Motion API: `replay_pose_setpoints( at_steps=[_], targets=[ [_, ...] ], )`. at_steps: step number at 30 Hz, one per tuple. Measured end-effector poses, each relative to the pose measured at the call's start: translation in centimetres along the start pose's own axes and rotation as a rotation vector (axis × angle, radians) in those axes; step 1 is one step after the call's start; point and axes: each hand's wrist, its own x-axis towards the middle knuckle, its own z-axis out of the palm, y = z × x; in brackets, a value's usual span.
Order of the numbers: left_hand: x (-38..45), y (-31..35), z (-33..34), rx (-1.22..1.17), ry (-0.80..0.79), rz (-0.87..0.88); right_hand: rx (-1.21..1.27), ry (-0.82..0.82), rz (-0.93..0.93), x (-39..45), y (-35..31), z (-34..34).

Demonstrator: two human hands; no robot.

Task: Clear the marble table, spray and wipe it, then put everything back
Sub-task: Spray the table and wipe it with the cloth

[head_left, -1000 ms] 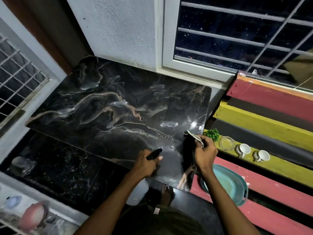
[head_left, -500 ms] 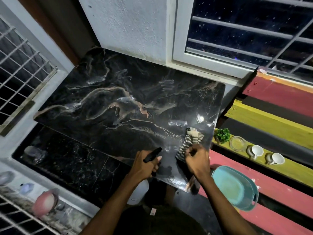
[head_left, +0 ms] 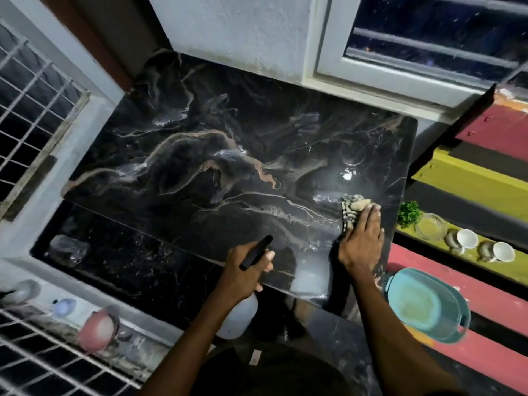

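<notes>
While my right hand (head_left: 360, 235) presses the striped cloth (head_left: 351, 212) flat against the marble worktop (head_left: 200, 155) near its right edge, the risks I see are small but real. The cloth sits close to that edge, just across from the painted slat bench (head_left: 471, 181) where the cleared things wait: a green sprig (head_left: 409, 213), a glass dish (head_left: 431, 226), two white cups (head_left: 467, 239) on their sides, and a teal basin (head_left: 425, 305) nearer me. A wide sweep to the right could carry the cloth off the worktop, and I judge it might nudge the sprig or dish. Wet streaks shine across the stone, so a hurried pass would likely leave smears, and the far left corner looks a long reach from where I stand.

My right fingers lie straight and together on top of the cloth, palm down, wrist low, forearm running back toward me along the right side. My left hand (head_left: 245, 270) hangs at the near edge of the worktop, fingers wrapped round the neck of the spray bottle (head_left: 238, 318), its black trigger head (head_left: 255, 252) poking up above my knuckles and the pale body hanging below the worktop's edge. If that grip loosens, the bottle would drop to the floor.
</notes>
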Motion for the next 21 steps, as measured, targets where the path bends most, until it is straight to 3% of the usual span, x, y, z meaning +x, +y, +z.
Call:
replay_pose_setpoints(
  at_steps=[4, 7, 10, 13, 16, 19, 21],
  targets=[
    [0.7, -0.8, -1.8, 0.040, -0.024, 0.015, -0.087, -0.040, -0.088, -2.4, -5.2, 3.5],
    [1.3, -1.0, -2.3, 0.095, -0.046, 0.047, -0.120, -0.125, -0.318, -7.7, -8.4, 6.4],
    [2.2, -0.5, -2.5, 0.113, -0.094, 0.052, -0.183, -0.237, -0.485, -12.4, -7.5, 6.4],
    [3.0, 0.2, -2.7, 0.111, -0.125, 0.049, -0.175, -0.216, -0.357, -12.5, -2.5, 4.4],
    [3.5, 0.5, -3.2, 0.102, -0.144, 0.063, -0.214, -0.135, -0.080, -7.8, 1.1, 1.9],
    [3.7, 0.5, -4.0, 0.097, -0.121, 0.089, -0.137, -0.071, 0.165, -3.2, -2.6, 1.9],
    [3.7, 0.4, -4.4, 0.100, -0.109, 0.095, -0.137, -0.060, 0.106, -3.0, -7.0, 3.6]
  ],
)
